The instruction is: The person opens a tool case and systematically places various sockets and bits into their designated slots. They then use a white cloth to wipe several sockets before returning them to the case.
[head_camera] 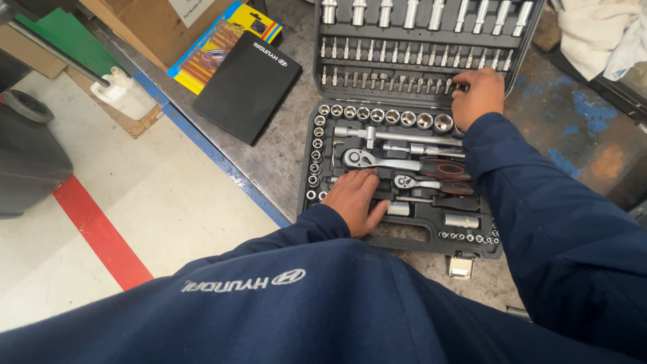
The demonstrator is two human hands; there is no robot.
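While the left hand (356, 199) rests flat, fingers together, on the near tray of the open socket set case (317, 222), beside the large ratchet (397, 162), the right hand (477, 94) pinches a small bit at the lid's lower bit row (384, 82). Farther left lies a black folder (247, 87).

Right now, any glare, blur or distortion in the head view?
Head view: even lighting and sharp focus; mild glare on the chrome sockets in the socket set case; soft shadow under the left hand; right hand crisp; wide-angle bowing at the edges.
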